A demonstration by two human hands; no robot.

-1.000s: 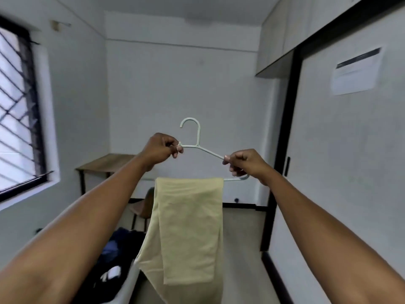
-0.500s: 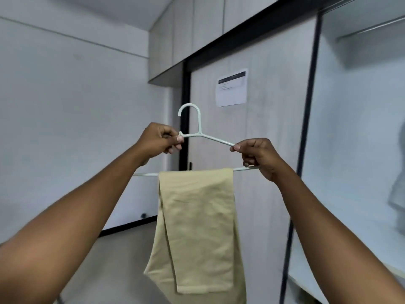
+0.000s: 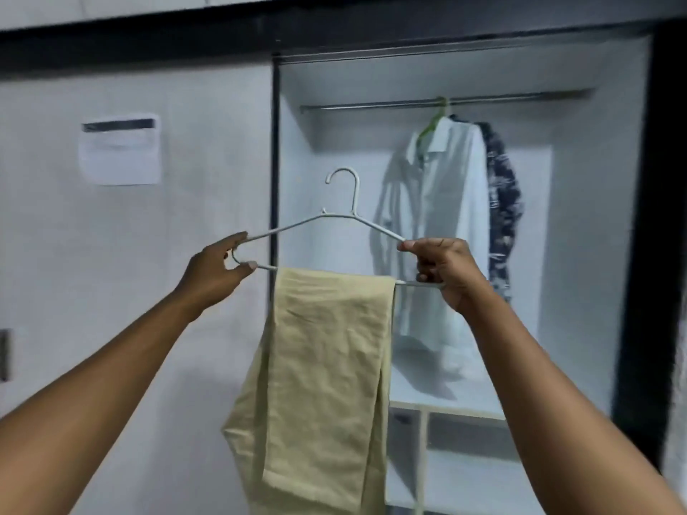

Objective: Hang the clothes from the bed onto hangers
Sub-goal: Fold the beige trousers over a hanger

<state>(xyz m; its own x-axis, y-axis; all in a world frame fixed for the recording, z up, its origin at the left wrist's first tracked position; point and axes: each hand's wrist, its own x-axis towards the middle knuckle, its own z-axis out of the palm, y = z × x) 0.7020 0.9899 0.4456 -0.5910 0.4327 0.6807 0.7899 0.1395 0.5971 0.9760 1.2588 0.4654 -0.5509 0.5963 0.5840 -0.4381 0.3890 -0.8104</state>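
Open wardrobe [image 3: 594,254] straight ahead, rail [image 3: 371,105] up top with white shirt [image 3: 435,224] on green hanger [image 3: 433,122], dark patterned garment [image 3: 503,202] right behind it. Paper sheet [image 3: 121,150] stuck on sliding door at left.

White hanger [image 3: 355,213] held up in front of opening, hook up, pretty level. Beige trousers [image 3: 327,366] folded over bottom bar, hanging down between both forearms.

Left hand [image 3: 212,273] pinches left end loop, thumb under, finger on top. Right hand [image 3: 446,265] grips right end, fingers curled round it. Both arms stretched forward and up.
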